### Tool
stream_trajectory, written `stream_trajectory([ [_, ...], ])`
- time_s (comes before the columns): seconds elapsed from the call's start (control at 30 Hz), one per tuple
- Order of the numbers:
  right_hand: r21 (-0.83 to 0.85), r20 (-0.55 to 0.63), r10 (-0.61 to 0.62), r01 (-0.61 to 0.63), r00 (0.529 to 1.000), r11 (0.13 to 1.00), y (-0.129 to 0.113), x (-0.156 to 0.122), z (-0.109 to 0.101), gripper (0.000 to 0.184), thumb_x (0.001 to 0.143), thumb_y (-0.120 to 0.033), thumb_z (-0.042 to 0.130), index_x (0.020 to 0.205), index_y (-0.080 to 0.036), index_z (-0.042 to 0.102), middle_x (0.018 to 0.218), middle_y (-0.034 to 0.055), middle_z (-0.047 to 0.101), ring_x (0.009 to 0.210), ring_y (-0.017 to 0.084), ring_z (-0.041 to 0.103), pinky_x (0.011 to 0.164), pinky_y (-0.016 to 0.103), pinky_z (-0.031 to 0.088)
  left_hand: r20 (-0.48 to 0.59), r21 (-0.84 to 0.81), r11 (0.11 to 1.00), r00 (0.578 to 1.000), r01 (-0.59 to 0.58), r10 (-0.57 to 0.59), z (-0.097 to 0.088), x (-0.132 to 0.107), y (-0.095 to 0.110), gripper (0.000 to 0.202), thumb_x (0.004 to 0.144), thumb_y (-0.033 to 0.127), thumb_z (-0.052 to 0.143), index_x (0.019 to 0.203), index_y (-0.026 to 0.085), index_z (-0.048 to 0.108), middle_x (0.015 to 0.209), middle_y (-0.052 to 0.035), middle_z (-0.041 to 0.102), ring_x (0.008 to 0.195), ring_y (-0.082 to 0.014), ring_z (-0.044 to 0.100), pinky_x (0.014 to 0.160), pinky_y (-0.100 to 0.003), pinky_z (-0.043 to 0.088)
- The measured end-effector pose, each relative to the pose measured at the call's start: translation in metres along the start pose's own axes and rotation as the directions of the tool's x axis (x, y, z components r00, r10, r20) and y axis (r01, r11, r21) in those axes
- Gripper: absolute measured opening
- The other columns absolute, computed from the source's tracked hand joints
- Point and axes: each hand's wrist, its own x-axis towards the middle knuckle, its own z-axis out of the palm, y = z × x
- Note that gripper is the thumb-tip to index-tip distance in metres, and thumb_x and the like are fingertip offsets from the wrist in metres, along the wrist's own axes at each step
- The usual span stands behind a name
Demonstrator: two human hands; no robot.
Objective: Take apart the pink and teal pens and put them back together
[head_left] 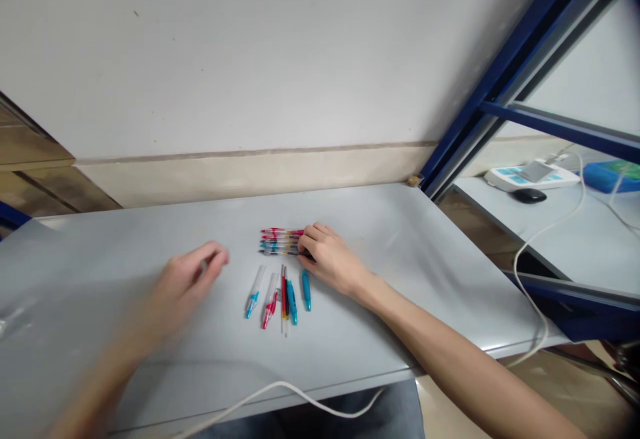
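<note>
A row of several clear-barrelled pens [280,243], with red, blue and dark parts, lies side by side on the grey table [210,345]. My right hand [327,252] curls its fingers over the right ends of these pens, hiding those ends. Away to the left, my left hand [193,279] hovers blurred over the table, thumb and forefinger brought together with nothing visible in them. Nearer me lie a clear barrel with a blue tip [254,295], another with a red tip [270,305], thin refills [285,299] and two blue pen parts, one [293,302] beside the refills, the other [306,290] farther right.
A white cable [295,389] loops across the table's front edge, and another [523,272] hangs at the right. Beyond a blue metal frame [465,85] stand a black mouse [529,195] and a white device [533,175]. A wall [250,59] rises behind the table.
</note>
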Motion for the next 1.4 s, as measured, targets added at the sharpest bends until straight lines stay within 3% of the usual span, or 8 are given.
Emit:
stream_trajectory([
  [0.13,0.118,-0.072,0.046,-0.037,0.996,0.992,0.0,0.0,0.002,0.004,0.096,-0.017,0.059,0.094,-0.017,0.062,0.09,0.0074,0.065,0.087,0.022,0.052,0.085,0.035,0.042,-0.024,0.129,0.946,0.953,-0.298,0.303,0.043,0.051,0.027,0.028,0.104,0.032,0.044,0.126,0.02,0.057,0.124,-0.0098,0.064,0.116,-0.0243,0.059,0.101,-0.04,0.046],
  [0.37,0.458,-0.142,0.187,-0.104,0.972,0.883,-0.005,0.0,-0.002,0.014,0.103,-0.027,0.055,0.098,-0.02,0.067,0.093,0.0049,0.073,0.091,0.02,0.059,0.087,0.034,0.044,0.038,0.334,0.786,0.84,-0.52,0.541,0.069,0.056,0.027,0.027,0.103,0.021,0.045,0.122,0.018,0.064,0.115,-0.0127,0.067,0.113,-0.0286,0.058,0.096,-0.046,0.047],
  [0.63,0.231,-0.119,0.094,-0.064,0.988,0.971,-0.006,0.002,-0.002,0.026,0.108,-0.028,0.046,0.107,-0.018,0.07,0.092,0.0071,0.074,0.087,0.022,0.051,0.081,0.036,0.035,-0.024,0.371,0.783,0.838,-0.5,0.546,0.067,0.057,0.028,0.03,0.104,0.019,0.042,0.121,0.014,0.067,0.096,-0.0088,0.074,0.087,-0.0225,0.066,0.077,-0.036,0.048],
  [0.83,0.133,-0.258,0.104,-0.072,0.96,0.989,-0.01,0.018,-0.005,0.026,0.102,-0.009,0.042,0.095,-0.02,0.065,0.093,0.0057,0.069,0.095,0.022,0.05,0.083,0.034,0.033,-0.092,0.257,0.914,0.933,-0.314,0.347,0.069,0.066,0.025,0.029,0.102,0.024,0.044,0.102,0.021,0.073,0.085,-0.004,0.077,0.071,-0.0193,0.069,0.06,-0.03,0.041],
  [0.93,0.021,-0.253,0.034,-0.03,0.967,0.999,-0.011,0.026,-0.008,0.022,0.105,-0.018,0.043,0.105,-0.02,0.064,0.097,0.0074,0.067,0.101,0.024,0.05,0.087,0.036,0.033,-0.115,0.252,0.93,0.946,-0.268,0.304,0.068,0.069,0.018,0.028,0.101,0.025,0.046,0.097,0.021,0.073,0.085,-0.0044,0.077,0.074,-0.0188,0.07,0.062,-0.029,0.041],
  [1.07,-0.105,-0.191,-0.047,0.027,0.981,0.994,-0.01,0.026,-0.002,0.03,0.108,-0.026,0.04,0.129,-0.018,0.06,0.105,0.0116,0.066,0.104,0.027,0.048,0.092,0.039,0.034,-0.125,0.286,0.914,0.934,-0.288,0.333,0.069,0.069,0.009,0.026,0.099,0.02,0.047,0.102,0.021,0.073,0.093,-0.0057,0.078,0.081,-0.0195,0.071,0.067,-0.029,0.045],
  [1.3,-0.094,-0.303,-0.033,0.005,0.952,0.996,-0.01,0.016,0.008,0.023,0.105,-0.016,0.044,0.106,-0.019,0.066,0.101,0.0094,0.065,0.096,0.025,0.048,0.084,0.037,0.037,-0.16,0.317,0.854,0.865,-0.412,0.476,0.074,0.063,0.008,0.027,0.1,0.018,0.047,0.109,0.02,0.072,0.096,-0.0041,0.079,0.082,-0.0202,0.074,0.066,-0.031,0.05],
  [1.4,-0.028,-0.325,-0.017,0.008,0.946,1.0,-0.011,0.014,0.005,0.02,0.105,-0.029,0.052,0.119,-0.02,0.063,0.108,0.0098,0.065,0.1,0.025,0.05,0.087,0.038,0.039,-0.184,0.306,0.855,0.855,-0.419,0.485,0.074,0.062,0.011,0.027,0.1,0.018,0.047,0.109,0.02,0.072,0.094,-0.003,0.079,0.079,-0.0197,0.074,0.064,-0.031,0.05],
])
